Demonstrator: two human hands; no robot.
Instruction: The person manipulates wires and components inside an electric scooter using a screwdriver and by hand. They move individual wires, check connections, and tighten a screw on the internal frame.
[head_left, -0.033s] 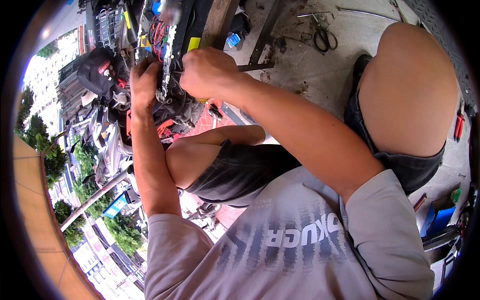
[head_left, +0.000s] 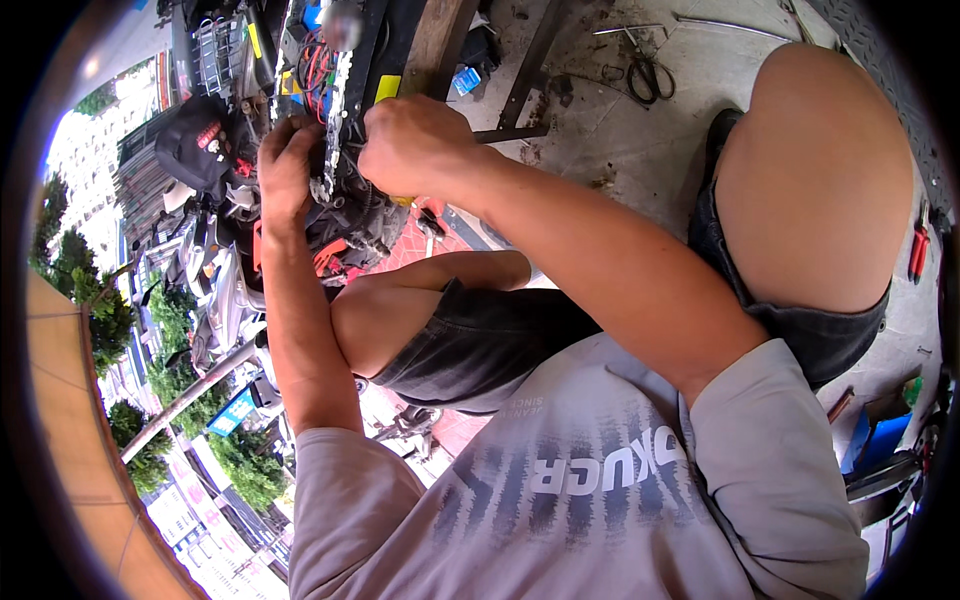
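Note:
At the top of the view, my left hand (head_left: 287,168) is by the near end of a frame-like vehicle part with a chipped black-and-white edge (head_left: 338,120). Its fingers are bent inward, and their tips are lost against the dark parts. My right hand (head_left: 418,148) is closed like a fist on the other side of that edge, with its back toward me. Whatever either hand grips is hidden. Red wires (head_left: 317,75) bundle together inside the frame, just beyond my hands. Below them, dark mechanical parts (head_left: 365,220) show between my wrists.
A black cap (head_left: 195,150) lies left of my left hand. Black-handled scissors (head_left: 650,80) and a thin metal rod (head_left: 735,28) are on the grey floor. Red-handled pliers (head_left: 918,245) lie at the far right. A wooden beam (head_left: 437,45) stands beyond my right hand.
My left hand has shifted very slightly to the left. Otherwise both hands and the things around them look the same.

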